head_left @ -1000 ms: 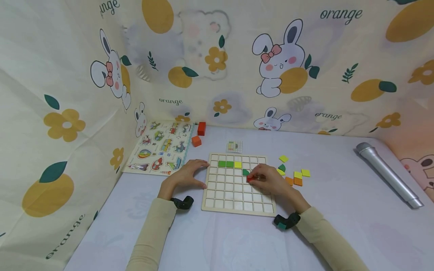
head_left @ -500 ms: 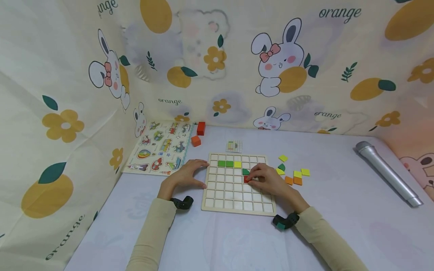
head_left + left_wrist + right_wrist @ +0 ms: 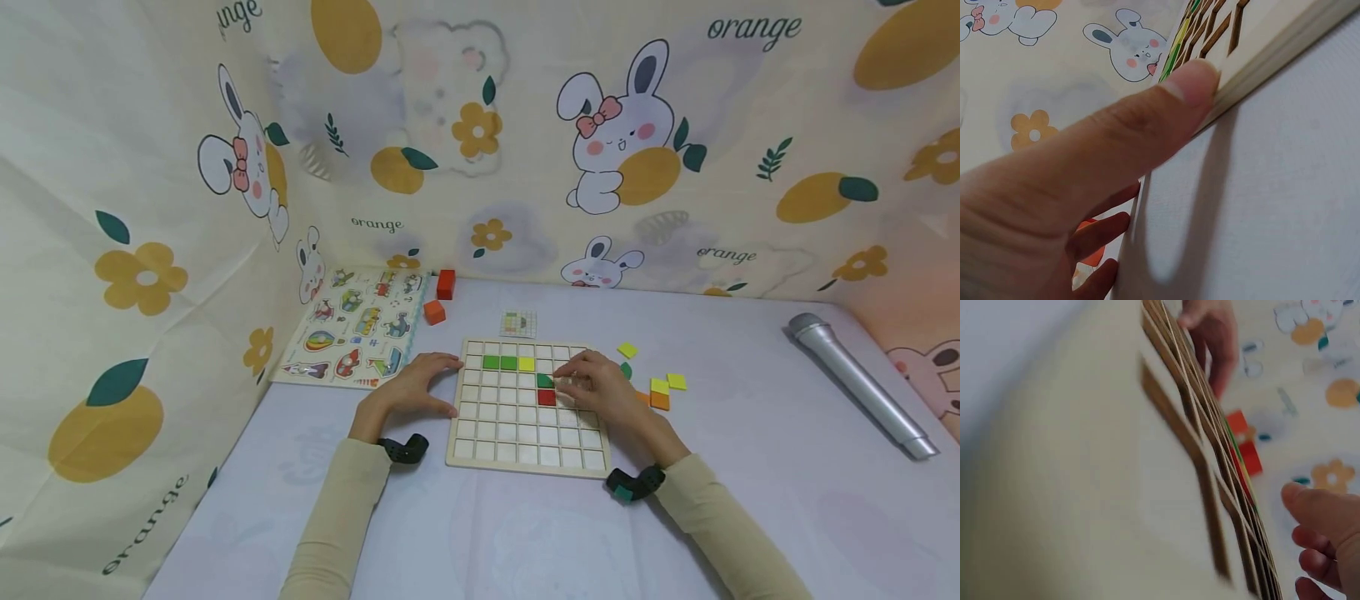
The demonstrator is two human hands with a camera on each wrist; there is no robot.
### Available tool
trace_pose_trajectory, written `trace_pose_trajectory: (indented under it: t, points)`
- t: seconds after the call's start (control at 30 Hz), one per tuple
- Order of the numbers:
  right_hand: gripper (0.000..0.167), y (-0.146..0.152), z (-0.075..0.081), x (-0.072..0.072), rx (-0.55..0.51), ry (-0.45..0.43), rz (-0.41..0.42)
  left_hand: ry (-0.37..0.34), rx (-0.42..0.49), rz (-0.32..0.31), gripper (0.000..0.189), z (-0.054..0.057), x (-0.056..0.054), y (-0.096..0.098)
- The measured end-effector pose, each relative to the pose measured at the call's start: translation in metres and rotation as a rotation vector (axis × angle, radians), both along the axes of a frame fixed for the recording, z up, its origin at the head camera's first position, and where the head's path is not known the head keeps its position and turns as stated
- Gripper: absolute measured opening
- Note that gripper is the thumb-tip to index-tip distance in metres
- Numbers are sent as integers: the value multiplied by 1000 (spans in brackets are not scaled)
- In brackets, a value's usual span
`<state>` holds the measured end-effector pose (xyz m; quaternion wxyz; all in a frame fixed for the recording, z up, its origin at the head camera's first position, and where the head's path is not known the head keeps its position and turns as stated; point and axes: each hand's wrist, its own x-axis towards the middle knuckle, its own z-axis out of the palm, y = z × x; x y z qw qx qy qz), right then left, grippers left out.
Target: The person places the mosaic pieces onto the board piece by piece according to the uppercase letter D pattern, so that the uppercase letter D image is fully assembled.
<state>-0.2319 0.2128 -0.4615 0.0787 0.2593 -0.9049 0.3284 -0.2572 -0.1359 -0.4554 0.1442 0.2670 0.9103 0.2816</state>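
A wooden grid board (image 3: 497, 429) lies in the middle of the table. In its cells are a red square tile (image 3: 547, 398), a dark green tile with a curved edge (image 3: 543, 381), two green tiles (image 3: 499, 362) and a yellow tile (image 3: 527, 364). My left hand (image 3: 414, 386) rests along the board's left edge, thumb and index finger spread; in the left wrist view its thumb (image 3: 1191, 84) touches the rim. Just right of the red tile, my right hand (image 3: 602, 390) hovers over the board with nothing between thumb and fingers, also seen in the right wrist view.
Loose yellow (image 3: 677, 382), orange (image 3: 660, 402) and green tiles (image 3: 626, 369) lie right of the board. A small pattern card (image 3: 518, 324) is behind it. Back left are a picture puzzle board (image 3: 352, 325) and two red-orange blocks (image 3: 446, 285). A silver microphone (image 3: 862, 387) lies far right.
My right hand has set the red tile into the cell below the dark green tile, let go, and moved slightly up and right. The left hand has not moved.
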Motion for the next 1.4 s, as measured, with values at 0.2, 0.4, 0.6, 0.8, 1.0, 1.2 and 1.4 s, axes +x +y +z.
trace_pose_trajectory:
  t: [0.2,0.4,0.6,0.8,1.0,1.2,1.4]
  points:
    - [23,27,6,-8,-15,45,-142,4,-4,-2,82,0,0,0]
    - [23,54,7,-12,-9,84,-226,2,-5,-5,82,0,-1,0]
    - [21,70,6,-10,34,2,-258,-7,-14,7,83,-1,-1,-1]
    - [26,79,4,-10,119,-88,-262,-6,-8,9,82,-1,-1,0]
    - [27,82,2,-10,163,-104,-249,0,-10,9,82,-2,-1,0]
    - [24,80,3,-10,98,-154,-294,6,-9,8,81,-1,0,0]
    - [18,73,5,-6,5,-102,-294,5,-3,5,82,-1,0,0]
